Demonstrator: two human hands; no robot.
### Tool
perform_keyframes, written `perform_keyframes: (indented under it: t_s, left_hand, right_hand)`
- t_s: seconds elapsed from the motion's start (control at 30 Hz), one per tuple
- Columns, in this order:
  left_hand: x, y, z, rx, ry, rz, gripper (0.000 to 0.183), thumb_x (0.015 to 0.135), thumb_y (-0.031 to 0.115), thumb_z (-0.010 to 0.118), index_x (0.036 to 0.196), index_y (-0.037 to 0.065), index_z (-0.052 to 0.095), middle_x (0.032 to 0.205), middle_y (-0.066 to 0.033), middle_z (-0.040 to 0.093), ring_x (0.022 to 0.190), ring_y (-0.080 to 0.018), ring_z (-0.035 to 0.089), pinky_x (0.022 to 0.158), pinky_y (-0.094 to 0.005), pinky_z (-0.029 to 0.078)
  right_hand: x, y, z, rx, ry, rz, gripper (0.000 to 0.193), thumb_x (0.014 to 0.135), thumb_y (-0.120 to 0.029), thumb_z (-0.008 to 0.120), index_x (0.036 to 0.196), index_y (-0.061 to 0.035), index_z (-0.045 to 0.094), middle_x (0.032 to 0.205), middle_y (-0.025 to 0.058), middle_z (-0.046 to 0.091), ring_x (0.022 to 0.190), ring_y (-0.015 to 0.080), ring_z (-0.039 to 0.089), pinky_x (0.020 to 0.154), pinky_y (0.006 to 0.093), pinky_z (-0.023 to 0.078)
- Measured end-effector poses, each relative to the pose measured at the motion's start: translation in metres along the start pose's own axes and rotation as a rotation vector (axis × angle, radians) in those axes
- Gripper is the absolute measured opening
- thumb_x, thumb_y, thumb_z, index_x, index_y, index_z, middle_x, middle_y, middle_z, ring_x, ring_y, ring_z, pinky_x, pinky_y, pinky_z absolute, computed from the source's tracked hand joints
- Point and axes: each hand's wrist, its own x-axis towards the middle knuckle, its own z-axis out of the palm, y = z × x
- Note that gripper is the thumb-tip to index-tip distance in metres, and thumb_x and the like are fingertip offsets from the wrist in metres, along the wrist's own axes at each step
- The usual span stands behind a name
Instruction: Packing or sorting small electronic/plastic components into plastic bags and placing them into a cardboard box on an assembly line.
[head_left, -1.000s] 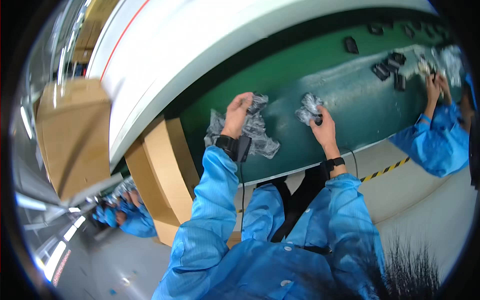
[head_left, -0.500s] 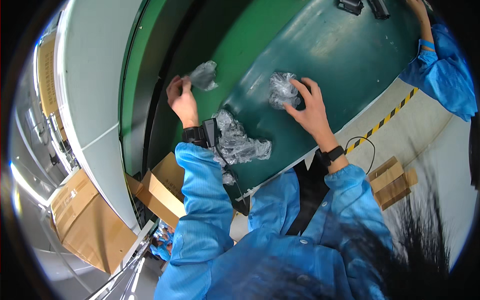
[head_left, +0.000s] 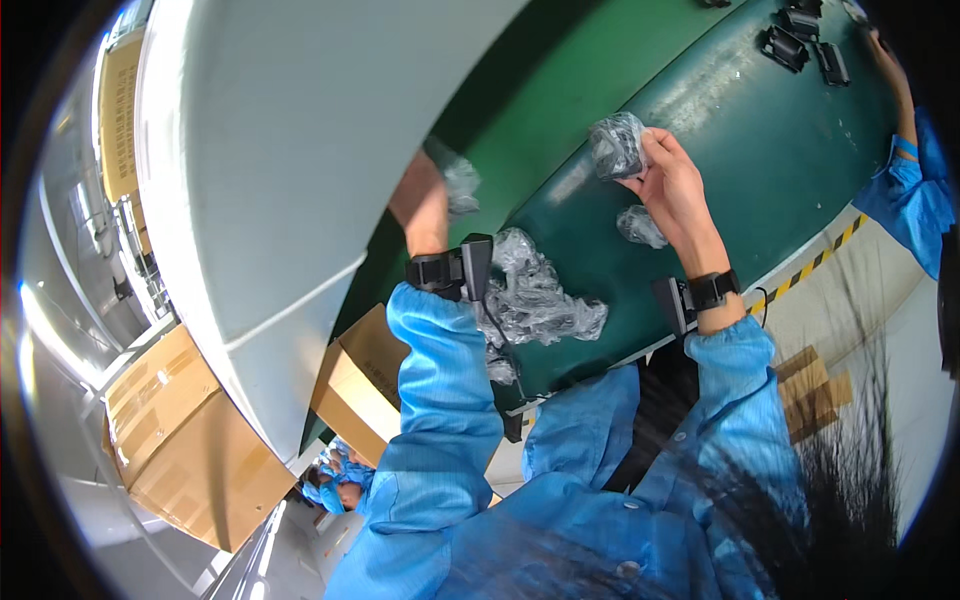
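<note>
Reaching left hand (head_left: 425,195) farther up belt (head_left: 760,150)

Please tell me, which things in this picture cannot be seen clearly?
- Left hand, head view: its fingers go behind the white cover.
- Item in the wrap at the right hand: crinkled plastic hides it.
- Black parts on the belt: too small, partly cut by the top edge.
- Co-worker's hand: cut by the dark rim.

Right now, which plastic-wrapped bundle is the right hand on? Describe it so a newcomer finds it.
Start at the green conveyor belt. The right hand rests on it, fingers against a crinkled clear-plastic bundle at the fingertips. A smaller bundle lies nearer the wrist, untouched, and the big loose plastic heap sits by the left forearm.
</note>
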Motion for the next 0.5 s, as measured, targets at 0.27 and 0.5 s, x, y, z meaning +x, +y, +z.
perform_keyframes:
  t_s: [0.27,0.5]
  left_hand:
    - [-0.010,0.059,-0.005,-0.155,-0.520,-0.117,0.042,0.084,0.030,0.077,0.116,0.008,0.062,0.080,-0.0032,0.060,0.075,-0.0110,0.058,0.070,-0.0263,0.048]
    - [0.004,0.054,0.031,-0.303,-0.706,0.071,0.026,0.079,0.023,0.079,0.099,0.006,0.075,0.078,-0.0055,0.061,0.073,-0.0131,0.059,0.067,-0.0274,0.046]
  right_hand:
    - [0.040,0.032,0.033,0.149,0.025,0.039,0.016,0.102,-0.015,0.045,0.113,-0.0039,0.050,0.108,0.0112,0.062,0.096,0.0210,0.065,0.082,0.0394,0.056]
    - [0.055,0.043,0.069,-0.012,-0.096,0.106,0.020,0.101,-0.018,0.049,0.116,-0.0053,0.054,0.107,0.0089,0.064,0.099,0.0201,0.063,0.083,0.0338,0.053]
